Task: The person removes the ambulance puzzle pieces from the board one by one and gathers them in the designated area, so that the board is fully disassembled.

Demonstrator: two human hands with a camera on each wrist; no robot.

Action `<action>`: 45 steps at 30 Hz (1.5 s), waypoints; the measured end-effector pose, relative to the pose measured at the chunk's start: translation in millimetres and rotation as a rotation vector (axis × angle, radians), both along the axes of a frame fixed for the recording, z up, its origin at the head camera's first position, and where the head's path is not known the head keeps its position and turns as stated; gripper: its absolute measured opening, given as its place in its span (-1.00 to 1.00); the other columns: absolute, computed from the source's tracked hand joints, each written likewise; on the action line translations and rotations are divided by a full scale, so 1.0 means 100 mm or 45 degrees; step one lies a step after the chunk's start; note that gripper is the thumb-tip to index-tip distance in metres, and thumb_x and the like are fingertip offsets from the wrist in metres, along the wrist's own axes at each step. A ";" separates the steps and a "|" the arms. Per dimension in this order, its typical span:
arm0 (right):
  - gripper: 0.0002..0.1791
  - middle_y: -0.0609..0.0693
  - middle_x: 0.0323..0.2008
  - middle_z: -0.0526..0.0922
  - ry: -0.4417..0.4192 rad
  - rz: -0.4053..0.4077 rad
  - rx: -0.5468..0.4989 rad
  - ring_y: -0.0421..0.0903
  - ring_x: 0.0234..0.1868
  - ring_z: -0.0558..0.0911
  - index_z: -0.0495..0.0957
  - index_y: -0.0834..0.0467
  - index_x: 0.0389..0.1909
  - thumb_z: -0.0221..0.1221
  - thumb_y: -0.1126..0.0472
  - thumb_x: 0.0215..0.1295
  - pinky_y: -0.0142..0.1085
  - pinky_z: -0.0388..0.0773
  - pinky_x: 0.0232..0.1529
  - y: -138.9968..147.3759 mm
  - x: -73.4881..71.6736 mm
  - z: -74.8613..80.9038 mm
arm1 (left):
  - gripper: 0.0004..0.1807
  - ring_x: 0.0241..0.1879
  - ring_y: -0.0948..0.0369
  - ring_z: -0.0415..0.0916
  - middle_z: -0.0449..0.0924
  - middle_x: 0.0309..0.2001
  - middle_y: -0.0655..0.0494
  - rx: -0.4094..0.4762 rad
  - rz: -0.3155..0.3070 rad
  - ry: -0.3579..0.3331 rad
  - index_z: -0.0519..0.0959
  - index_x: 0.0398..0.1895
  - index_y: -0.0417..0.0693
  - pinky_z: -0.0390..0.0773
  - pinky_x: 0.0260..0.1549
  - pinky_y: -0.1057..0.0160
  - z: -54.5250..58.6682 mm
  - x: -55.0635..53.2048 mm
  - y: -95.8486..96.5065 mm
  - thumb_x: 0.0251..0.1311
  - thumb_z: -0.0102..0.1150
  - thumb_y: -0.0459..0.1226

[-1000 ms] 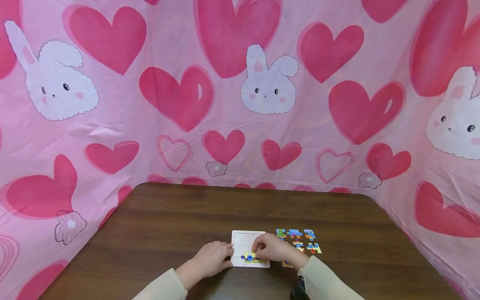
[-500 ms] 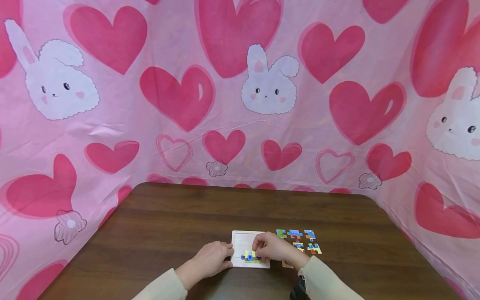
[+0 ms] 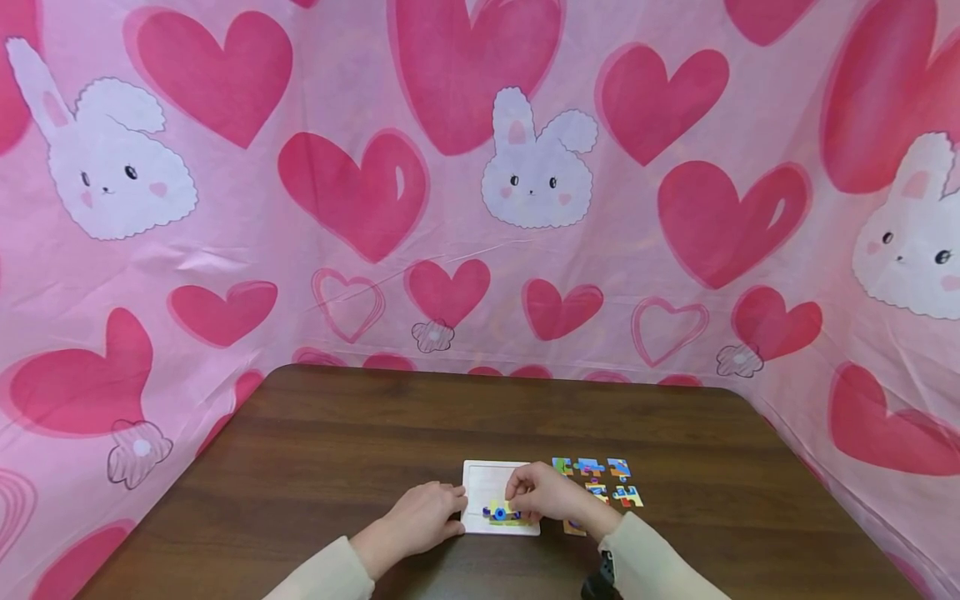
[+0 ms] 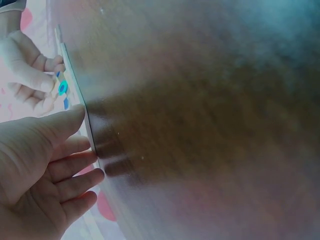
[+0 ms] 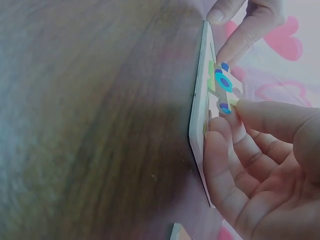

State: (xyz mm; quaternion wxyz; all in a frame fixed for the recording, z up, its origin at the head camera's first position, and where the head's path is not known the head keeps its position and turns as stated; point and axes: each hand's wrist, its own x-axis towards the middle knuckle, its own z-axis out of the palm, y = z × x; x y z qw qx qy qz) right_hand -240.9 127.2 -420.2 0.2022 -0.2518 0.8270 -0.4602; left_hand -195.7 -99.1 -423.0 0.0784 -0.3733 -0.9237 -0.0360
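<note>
A white puzzle tray (image 3: 482, 483) lies on the table in front of me. My left hand (image 3: 422, 514) rests at its left edge, thumb and fingertips touching the side, as the left wrist view shows. Over the tray's lower part, my right hand (image 3: 546, 493) pinches a puzzle piece (image 5: 223, 86) with a blue ring on it between thumb and finger. In the right wrist view the piece stands tilted above the tray. A strip of green and yellow print shows below it, and the fingers hide part of the tray's right side.
Several loose puzzle pieces (image 3: 589, 467) lie to the right of the tray on the brown table (image 3: 360, 425), some partly behind my right forearm. A pink cloth (image 3: 525, 267) with hearts and rabbits hangs around the table.
My right hand shifts the piece very slightly over the tray. The left hand stays at the tray's edge, and the loose pieces have not moved.
</note>
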 end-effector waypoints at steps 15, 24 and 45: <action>-0.93 -0.02 -0.61 0.53 -0.017 -0.001 -0.017 -0.19 -0.64 0.48 0.53 0.27 -0.48 0.21 0.35 0.14 -0.38 0.47 -0.64 0.06 0.01 0.01 | -0.84 -0.16 0.20 0.55 0.62 -0.13 0.02 -0.001 0.005 -0.007 0.58 -0.47 -0.03 0.49 -0.16 0.18 -0.02 0.00 0.00 0.02 0.29 -0.16; -0.92 0.03 -0.58 0.55 0.008 -0.026 -0.037 -0.13 -0.59 0.50 0.54 0.25 -0.46 0.20 0.32 0.15 -0.22 0.57 -0.54 0.15 0.00 0.07 | -0.83 -0.19 0.20 0.56 0.63 -0.15 0.02 0.007 -0.011 0.033 0.55 -0.52 0.00 0.49 -0.17 0.17 -0.02 -0.01 -0.01 -0.01 0.30 -0.15; -0.91 0.07 -0.65 0.50 0.101 -0.105 -0.036 -0.15 -0.62 0.45 0.53 0.32 -0.48 0.17 0.35 0.13 -0.24 0.51 -0.59 0.61 -0.04 0.18 | -0.83 -0.16 0.23 0.56 0.63 -0.15 0.02 0.010 -0.019 0.059 0.53 -0.54 0.01 0.49 -0.17 0.18 -0.04 -0.01 -0.01 -0.04 0.31 -0.14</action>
